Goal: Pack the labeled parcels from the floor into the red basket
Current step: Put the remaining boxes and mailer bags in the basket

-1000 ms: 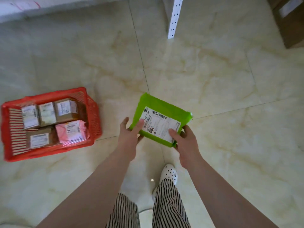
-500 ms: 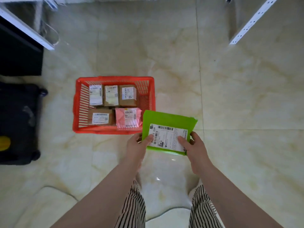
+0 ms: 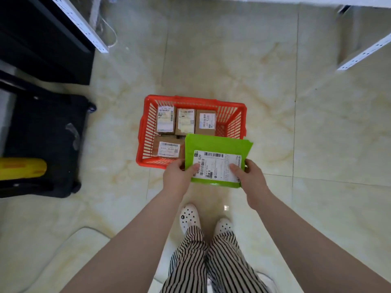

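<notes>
1. Since the earlier frame, the green parcel (image 3: 218, 149) had come further over the red basket (image 3: 146, 125), its far edge covering the basket's near right corner, where a pink parcel had shown before; the basket now sat straight ahead.
2. Both hands held the green parcel by its near corners, white shipping label (image 3: 216, 167) facing up.
3. The left hand (image 3: 176, 178) pinched the near left corner, thumb pressed on the label and the other fingers tucked beneath, out of sight.
4. The right hand (image 3: 252, 179) pinched the near right corner likewise, thumb on top of the label, fingers curled round the edge.
5. Inside the basket lay four brown labelled boxes: three in a row along the far side (image 3: 185, 121) and one nearer the person at the left (image 3: 168, 148).
6. The basket stood on the pale marble floor (image 3: 317, 144).
7. A black suitcase (image 3: 46, 144) lay well to the left, a yellow roll (image 3: 21, 168) beside it at the frame edge.
8. White perforated shelf posts (image 3: 80, 24) stood at the upper left and upper right.
9. Striped trousers (image 3: 211, 263) and white clogs (image 3: 189, 216) showed below the hands.
</notes>
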`<state>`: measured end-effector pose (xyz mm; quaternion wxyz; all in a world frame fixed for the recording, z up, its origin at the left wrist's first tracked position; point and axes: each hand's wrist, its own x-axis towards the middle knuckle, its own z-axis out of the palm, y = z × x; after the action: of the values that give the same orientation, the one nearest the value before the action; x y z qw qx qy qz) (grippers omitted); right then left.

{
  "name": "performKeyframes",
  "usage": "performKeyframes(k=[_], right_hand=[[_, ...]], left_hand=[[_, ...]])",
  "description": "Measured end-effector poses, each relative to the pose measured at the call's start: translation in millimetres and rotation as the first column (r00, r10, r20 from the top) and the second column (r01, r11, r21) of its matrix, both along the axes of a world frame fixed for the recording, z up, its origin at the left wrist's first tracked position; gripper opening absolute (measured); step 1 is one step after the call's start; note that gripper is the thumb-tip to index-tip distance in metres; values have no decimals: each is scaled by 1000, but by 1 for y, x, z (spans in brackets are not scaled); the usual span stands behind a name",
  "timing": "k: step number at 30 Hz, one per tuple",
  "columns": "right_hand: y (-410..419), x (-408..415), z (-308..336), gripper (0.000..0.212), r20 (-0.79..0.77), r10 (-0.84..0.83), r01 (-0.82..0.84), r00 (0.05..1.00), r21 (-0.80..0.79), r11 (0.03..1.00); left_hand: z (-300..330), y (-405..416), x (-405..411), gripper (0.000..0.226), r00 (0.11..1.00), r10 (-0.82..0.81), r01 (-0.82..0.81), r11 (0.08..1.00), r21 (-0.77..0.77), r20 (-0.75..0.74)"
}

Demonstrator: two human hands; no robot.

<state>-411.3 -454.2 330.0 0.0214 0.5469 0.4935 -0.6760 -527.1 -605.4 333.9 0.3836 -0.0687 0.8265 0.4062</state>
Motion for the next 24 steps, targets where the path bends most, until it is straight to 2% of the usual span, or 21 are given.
performKeyframes(k=[6, 12, 17, 21, 24], right_hand=[[12, -8, -33, 24, 1, -48, 48, 999, 5, 999], [9, -12, -116, 25, 0, -126, 125, 992, 88, 988], [14, -28, -186, 29, -27, -72, 76, 997, 207, 975], [35, -44, -217, 26, -76, -33, 54, 997, 301, 952], [39, -48, -252, 21, -100, 1, 17, 995, 180, 984]], left_hand=[[-29, 17, -10, 26, 997, -44, 45, 999, 17, -68], [-118, 26, -22, 33, 995, -93, 96, 994, 59, -39], [-194, 31, -45, 37, 972, -220, 227, 970, 90, -82], [-231, 41, -68, 35, 953, -292, 303, 935, 183, -86], [-263, 44, -75, 33, 932, -342, 359, 914, 190, -118]])
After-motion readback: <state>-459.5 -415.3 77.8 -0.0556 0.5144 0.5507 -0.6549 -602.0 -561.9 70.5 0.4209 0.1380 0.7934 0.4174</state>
